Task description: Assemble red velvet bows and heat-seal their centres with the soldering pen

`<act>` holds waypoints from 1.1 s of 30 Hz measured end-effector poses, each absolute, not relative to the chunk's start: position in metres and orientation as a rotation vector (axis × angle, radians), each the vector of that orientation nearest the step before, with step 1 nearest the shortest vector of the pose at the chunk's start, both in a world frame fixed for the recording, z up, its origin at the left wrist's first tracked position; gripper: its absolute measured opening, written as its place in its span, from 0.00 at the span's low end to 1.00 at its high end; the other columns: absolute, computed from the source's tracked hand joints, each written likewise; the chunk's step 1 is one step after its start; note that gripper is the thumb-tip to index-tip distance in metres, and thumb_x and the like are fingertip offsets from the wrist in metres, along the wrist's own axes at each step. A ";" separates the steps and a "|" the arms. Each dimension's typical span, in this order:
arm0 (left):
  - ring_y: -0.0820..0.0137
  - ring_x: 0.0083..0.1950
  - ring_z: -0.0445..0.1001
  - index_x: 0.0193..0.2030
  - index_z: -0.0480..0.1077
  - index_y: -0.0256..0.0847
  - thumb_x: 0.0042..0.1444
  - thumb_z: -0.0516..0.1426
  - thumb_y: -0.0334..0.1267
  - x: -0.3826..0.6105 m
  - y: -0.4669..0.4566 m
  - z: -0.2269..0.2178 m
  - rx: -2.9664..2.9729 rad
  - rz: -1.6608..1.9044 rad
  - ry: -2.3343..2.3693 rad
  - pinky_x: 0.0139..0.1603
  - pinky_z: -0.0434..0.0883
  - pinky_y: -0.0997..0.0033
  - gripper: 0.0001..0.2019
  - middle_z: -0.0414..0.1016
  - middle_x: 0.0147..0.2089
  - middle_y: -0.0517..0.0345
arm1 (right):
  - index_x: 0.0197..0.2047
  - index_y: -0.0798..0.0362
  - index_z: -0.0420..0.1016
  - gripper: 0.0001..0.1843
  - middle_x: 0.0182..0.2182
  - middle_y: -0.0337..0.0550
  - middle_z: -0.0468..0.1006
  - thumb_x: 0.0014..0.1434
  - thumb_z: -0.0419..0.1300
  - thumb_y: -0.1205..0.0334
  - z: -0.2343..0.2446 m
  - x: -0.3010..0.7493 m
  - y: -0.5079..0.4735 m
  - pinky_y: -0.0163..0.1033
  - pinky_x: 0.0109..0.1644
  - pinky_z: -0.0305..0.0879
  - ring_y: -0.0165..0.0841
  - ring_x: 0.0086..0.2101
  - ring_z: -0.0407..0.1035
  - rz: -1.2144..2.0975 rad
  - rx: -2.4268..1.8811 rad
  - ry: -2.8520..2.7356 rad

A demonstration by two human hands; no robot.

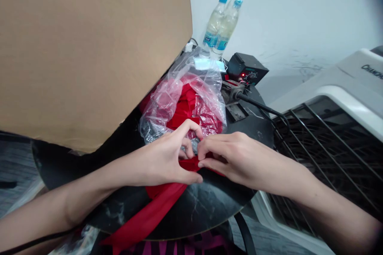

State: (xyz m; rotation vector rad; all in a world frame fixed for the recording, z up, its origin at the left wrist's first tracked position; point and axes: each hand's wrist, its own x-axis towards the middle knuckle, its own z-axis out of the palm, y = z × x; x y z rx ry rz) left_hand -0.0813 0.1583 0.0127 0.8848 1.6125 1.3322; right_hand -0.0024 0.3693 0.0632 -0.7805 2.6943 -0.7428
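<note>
A long red cloth strip (pixel 155 213) hangs over the near edge of the round black table and runs up between my hands. My left hand (pixel 164 157) curves around the strip; its thumb and index finger are spread, while the other fingers curl in by the cloth. Thumb and fingers of my right hand (pixel 230 155) pinch the strip close to the left fingertips. More red cloth (pixel 185 105) is bunched in a clear plastic bag (pixel 158 107) just beyond my hands. The fingers partly cover the cloth between them.
A large cardboard box (pixel 89 55) stands at the left. Behind the bag are two bottles (pixel 226 24) and a black control box (pixel 247 69) with a red light and a cable. A white appliance with a dark grille (pixel 326 143) stands right of the black table (pixel 197 211).
</note>
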 end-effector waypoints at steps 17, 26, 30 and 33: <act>0.70 0.37 0.77 0.55 0.57 0.49 0.57 0.65 0.33 -0.077 0.160 0.012 0.768 1.373 1.614 0.41 0.74 0.70 0.26 0.70 0.34 0.68 | 0.43 0.55 0.77 0.09 0.37 0.45 0.79 0.73 0.55 0.67 0.072 0.006 0.362 0.38 0.38 0.69 0.34 0.34 0.75 -0.501 -0.655 2.733; 0.67 0.36 0.76 0.33 0.77 0.36 0.56 0.67 0.40 -0.085 0.165 0.005 0.680 1.277 1.652 0.38 0.70 0.71 0.09 0.79 0.34 0.55 | 0.44 0.54 0.77 0.05 0.38 0.45 0.79 0.69 0.59 0.70 0.066 -0.006 0.361 0.38 0.39 0.68 0.33 0.33 0.74 -0.466 -0.706 2.836; 0.70 0.34 0.76 0.33 0.78 0.36 0.53 0.69 0.39 -0.089 0.165 0.011 0.585 1.359 1.704 0.36 0.69 0.75 0.08 0.80 0.33 0.57 | 0.50 0.52 0.75 0.07 0.48 0.48 0.78 0.71 0.58 0.67 0.077 0.014 0.368 0.37 0.37 0.69 0.32 0.35 0.74 -0.572 -0.664 3.094; 0.74 0.31 0.74 0.33 0.79 0.36 0.51 0.71 0.37 -0.088 0.164 0.016 0.533 1.408 1.693 0.31 0.66 0.78 0.08 0.79 0.31 0.59 | 0.49 0.50 0.74 0.05 0.43 0.44 0.79 0.72 0.59 0.61 0.075 0.033 0.369 0.36 0.32 0.67 0.30 0.31 0.72 -0.501 -0.594 3.172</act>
